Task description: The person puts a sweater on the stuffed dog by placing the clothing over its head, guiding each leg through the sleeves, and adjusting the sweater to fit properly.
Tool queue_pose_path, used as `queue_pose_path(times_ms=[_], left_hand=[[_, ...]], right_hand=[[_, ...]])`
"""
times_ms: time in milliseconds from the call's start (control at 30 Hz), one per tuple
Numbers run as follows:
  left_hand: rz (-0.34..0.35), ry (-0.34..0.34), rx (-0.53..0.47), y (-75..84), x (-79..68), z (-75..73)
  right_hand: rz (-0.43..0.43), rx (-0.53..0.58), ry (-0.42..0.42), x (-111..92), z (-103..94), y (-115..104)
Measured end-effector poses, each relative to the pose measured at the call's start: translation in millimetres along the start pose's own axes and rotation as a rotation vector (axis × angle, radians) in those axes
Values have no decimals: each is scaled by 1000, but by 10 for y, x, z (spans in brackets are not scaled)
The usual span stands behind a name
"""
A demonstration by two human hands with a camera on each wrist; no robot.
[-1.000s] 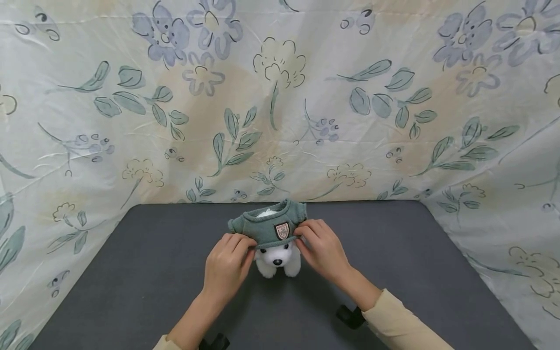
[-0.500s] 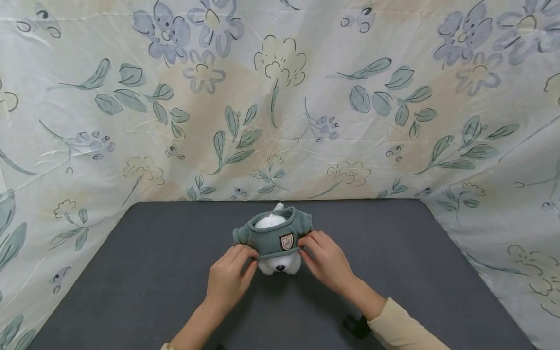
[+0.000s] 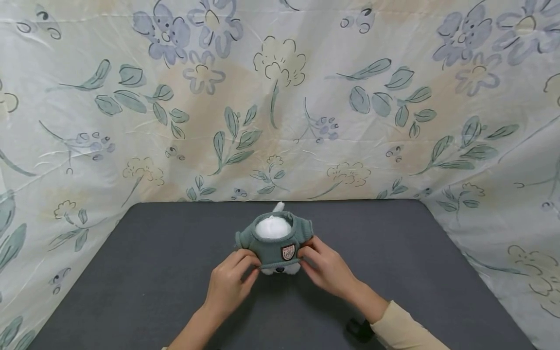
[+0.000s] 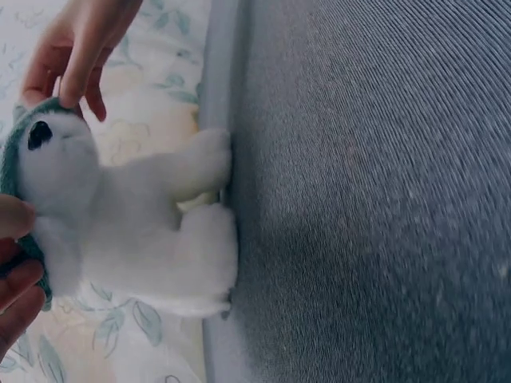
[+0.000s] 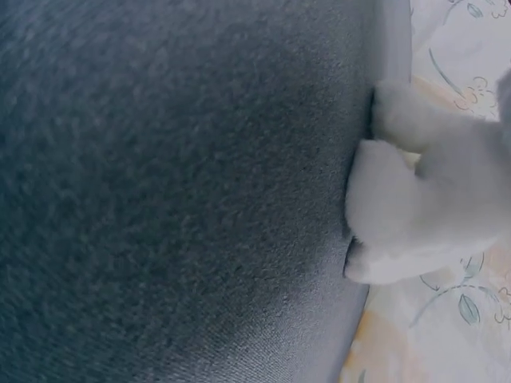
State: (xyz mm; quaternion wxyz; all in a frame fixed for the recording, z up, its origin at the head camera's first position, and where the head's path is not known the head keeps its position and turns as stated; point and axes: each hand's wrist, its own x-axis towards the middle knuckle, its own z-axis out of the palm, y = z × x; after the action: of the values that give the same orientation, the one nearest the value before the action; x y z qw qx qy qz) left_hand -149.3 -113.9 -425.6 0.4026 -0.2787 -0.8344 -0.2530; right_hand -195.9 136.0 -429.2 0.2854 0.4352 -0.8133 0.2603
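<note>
A white plush dog (image 4: 136, 231) with a black nose stands on the grey table (image 3: 144, 272), facing me. Over its head lies a small green sweater (image 3: 268, 249) with a shield badge; the white crown of the head shows in the neck opening, and only the muzzle shows under the hem. My left hand (image 3: 232, 282) pinches the hem at the left corner between thumb and fingers. At the right corner, beside the badge, my right hand (image 3: 329, 267) pinches it likewise. The right wrist view holds the dog's legs (image 5: 387, 191) but neither hand.
Behind the table hangs a floral cloth (image 3: 280, 121), which also runs down both sides. A black strap-like piece (image 3: 359, 330) sits under the right wrist, next to the cream sleeve (image 3: 407, 328).
Both hands have drawn the sweater down and toward me over the dog's head. The eyes and front legs are now covered in the head view, and the crown fills the neck opening.
</note>
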Motion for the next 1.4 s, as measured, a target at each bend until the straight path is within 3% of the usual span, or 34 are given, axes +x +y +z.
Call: queue_pose_path(times_ms=[433,633,833,1067,1233,1400], left_hand=[[136,-69,57,-19,-21,-17],[138,-73,73,-33,-61,3],[107,-79,65,-30,-31,-12],[29,-108,77,4,112,-174],[14,-66,42,47,320,-303],[-17,-6,-10,98,597,-359]], right_hand=[[-94,-28,-26,-51,-36,63],[-134,-44,-26,-52,-36,70],[-159,-73,32,-15,-36,82],[-125,-95,99,130,-205,49],[-162,-103,193,343,-348,-2],[-107,-123,99,594,-450,-107]])
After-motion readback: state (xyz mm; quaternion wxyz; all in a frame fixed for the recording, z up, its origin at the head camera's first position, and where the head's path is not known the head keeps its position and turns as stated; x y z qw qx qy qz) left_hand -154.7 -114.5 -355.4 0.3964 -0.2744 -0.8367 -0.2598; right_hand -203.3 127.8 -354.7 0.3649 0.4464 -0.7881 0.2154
